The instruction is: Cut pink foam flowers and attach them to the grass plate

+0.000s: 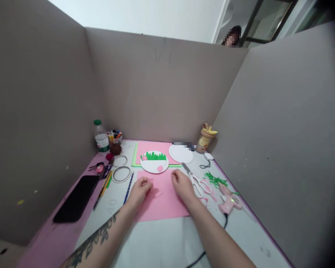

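Observation:
My left hand (pixel 141 190) rests on a pink paper sheet (pixel 167 203), fingers curled around a small pink paper piece (pixel 155 192). On the same sheet lies my right hand (pixel 181 184), loosely closed, its fingers hiding whatever is in them. White-handled scissors (pixel 197 180) lie just right of it. Beyond the sheet sits a white paper plate (pixel 154 162) with green paper grass and pink bits glued on.
A black phone (pixel 76 203), pencils (pixel 128 188) and two rings (pixel 121 174) lie left. A bottle (pixel 101 137), a pen pot (pixel 115 140), a second plate (pixel 181 153), a cup (pixel 206 139), green scraps (pixel 216 180) and a pink glue gun (pixel 229 201) stand around. Grey partitions (pixel 162 85) enclose the desk; a person shows behind.

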`<state>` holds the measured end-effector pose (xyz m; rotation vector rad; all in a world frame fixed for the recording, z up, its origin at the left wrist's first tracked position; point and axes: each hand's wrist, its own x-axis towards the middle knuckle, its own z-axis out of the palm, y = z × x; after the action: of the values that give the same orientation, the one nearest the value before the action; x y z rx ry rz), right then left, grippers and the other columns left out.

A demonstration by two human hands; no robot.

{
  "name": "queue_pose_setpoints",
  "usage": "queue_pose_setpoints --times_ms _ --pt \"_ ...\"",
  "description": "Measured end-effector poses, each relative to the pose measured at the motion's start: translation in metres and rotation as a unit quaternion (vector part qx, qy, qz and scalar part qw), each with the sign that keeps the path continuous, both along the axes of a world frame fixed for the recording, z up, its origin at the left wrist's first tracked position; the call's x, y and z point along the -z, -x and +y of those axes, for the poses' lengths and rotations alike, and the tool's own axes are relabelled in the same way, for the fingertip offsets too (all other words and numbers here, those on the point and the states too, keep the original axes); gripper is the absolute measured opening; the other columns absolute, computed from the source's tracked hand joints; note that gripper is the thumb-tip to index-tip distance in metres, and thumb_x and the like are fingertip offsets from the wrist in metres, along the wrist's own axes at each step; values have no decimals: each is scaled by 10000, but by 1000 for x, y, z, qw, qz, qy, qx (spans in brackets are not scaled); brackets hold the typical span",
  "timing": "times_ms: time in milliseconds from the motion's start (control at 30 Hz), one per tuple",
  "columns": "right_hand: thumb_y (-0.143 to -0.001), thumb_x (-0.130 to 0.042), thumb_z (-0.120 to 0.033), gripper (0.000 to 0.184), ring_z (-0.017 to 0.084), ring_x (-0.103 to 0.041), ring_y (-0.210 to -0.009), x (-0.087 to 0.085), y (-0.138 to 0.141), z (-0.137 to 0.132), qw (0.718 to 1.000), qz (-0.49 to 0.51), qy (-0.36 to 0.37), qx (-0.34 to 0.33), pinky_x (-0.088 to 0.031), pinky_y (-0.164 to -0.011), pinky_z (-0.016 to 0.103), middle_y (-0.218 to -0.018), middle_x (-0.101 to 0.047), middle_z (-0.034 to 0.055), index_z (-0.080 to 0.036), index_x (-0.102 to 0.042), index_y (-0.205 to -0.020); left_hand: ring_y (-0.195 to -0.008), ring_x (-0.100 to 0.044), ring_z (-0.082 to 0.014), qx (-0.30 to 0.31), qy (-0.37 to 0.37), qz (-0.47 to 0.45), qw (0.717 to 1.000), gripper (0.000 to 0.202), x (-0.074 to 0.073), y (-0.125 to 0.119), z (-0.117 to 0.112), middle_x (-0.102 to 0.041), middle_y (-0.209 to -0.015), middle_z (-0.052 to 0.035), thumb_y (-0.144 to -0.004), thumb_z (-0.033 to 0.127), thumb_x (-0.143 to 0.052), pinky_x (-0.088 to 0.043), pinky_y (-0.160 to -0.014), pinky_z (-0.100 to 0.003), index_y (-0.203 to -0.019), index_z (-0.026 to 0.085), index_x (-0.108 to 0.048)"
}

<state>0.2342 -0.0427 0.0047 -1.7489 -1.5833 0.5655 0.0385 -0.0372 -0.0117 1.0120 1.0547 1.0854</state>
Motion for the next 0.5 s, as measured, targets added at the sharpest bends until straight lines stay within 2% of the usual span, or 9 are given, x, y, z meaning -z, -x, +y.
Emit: queue_pose_setpoints --times_ms 67,100,133,233,333,500 --pt "-831 -436 -240 186 270 -582 -921 -9 -32 -4 994 -84 41 63 -392 -778 350 -913 -640 136 -159 -594 -886 -436 -427 -70 0 7 -5 1000 255 1 0 1 -515 -524 47 -656 367 -687 -288 -453 -190 -688 159 -543" --pt "-837 -431 -252 205 269 -587 -950 -12 -47 -6 964 -222 112 94 -401 -775 343 -971 -640 137 -169 -590 -935 -438 -425 -71 -1 10 -7 1000 252 1 0 2 -509 -523 48 -651 368 -688 -288 -454 -192 -676 160 -548" --pt "-825 -462 -252 220 299 -581 -988 -13 -59 -7 949 -261 138 109 -398 -783 362 -1025 -631 172 -145 -597 -963 -444 -425 -73 -2 12 -9 1000 247 2 0 3 -504 -522 49 -648 367 -687 -289 -456 -194 -661 161 -551" --pt "-788 -520 -248 259 329 -612 -947 -10 -82 -7 928 -295 194 120 -416 -730 366 -1003 -641 219 -92 -598 -980 -459 -418 -76 -7 16 -12 1000 245 3 1 5 -496 -523 43 -653 369 -672 -290 -461 -200 -609 157 -556" --pt "-785 -526 -256 288 294 -639 -911 -3 -89 -5 921 -299 223 108 -424 -695 328 -999 -663 187 -102 -582 -1022 -458 -391 -73 -16 23 -12 1000 269 4 1 7 -474 -511 45 -666 379 -672 -274 -453 -205 -582 151 -556" --pt "-745 -563 -355 355 291 -656 -901 0 -98 -6 910 -307 259 99 -431 -672 316 -990 -686 175 -104 -609 -993 -468 -396 -72 -48 36 -19 998 273 6 3 9 -495 -537 47 -658 396 -703 -271 -443 -200 -702 140 -621"
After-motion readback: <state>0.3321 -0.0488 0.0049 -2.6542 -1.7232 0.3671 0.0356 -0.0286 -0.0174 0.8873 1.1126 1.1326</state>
